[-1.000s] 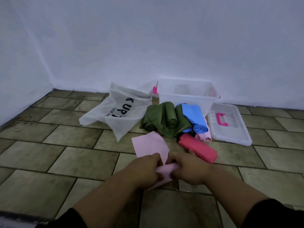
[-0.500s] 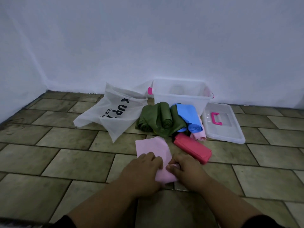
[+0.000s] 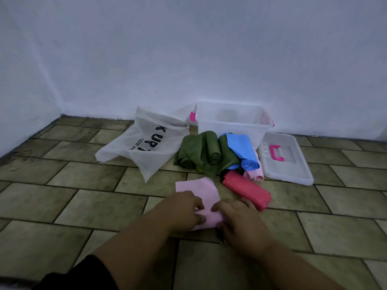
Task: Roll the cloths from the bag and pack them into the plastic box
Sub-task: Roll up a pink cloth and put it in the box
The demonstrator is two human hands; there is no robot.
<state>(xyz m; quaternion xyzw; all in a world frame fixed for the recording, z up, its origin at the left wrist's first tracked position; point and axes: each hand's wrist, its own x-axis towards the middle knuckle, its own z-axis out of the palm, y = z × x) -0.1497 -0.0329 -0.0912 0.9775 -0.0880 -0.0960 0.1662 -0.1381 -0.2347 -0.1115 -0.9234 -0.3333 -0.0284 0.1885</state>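
Tiled floor point(image 3: 88, 201), olive-brown rectangular slabs in a staggered bond, meets a plain white wall point(image 3: 188, 49). We take the plastic box point(image 3: 232, 124) as our landmark: clear, rectangular, open-topped, set against the wall, pink clips at both ends.

Both of our forearms reach forward and converge in front of the box. Our left hand point(image 3: 184, 210) and right hand point(image 3: 236, 220) lie palm-down, knuckles up, fingers curled onto the near edge of the pale pink cloth point(image 3: 201, 190), pressing it to the floor. Whether the fingertips actually pinch the fold, we cannot tell. A dark sleeve point(image 3: 79, 275) covers the left upper arm.

Pink cloth: thin, matte, soft, flat apart from the near edge bunched under the fingers. Its long axis runs from us toward the box, tilted slightly left at the far end.

Just in front of the box sits a heap of rolls: green rolls point(image 3: 201, 153), cylindrical, open ends facing us; a blue roll point(image 3: 243, 151) lying over them on the right; a second pink roll point(image 3: 254, 173) beneath that. A red roll point(image 3: 247, 190), flattened, lies diagonally nearer us, touching our right hand.

Left of the box: white bag point(image 3: 142, 147), crumpled translucent fabric, black lettering. Right of the box: clear lid point(image 3: 287, 164), flat on the floor, pink handle up.
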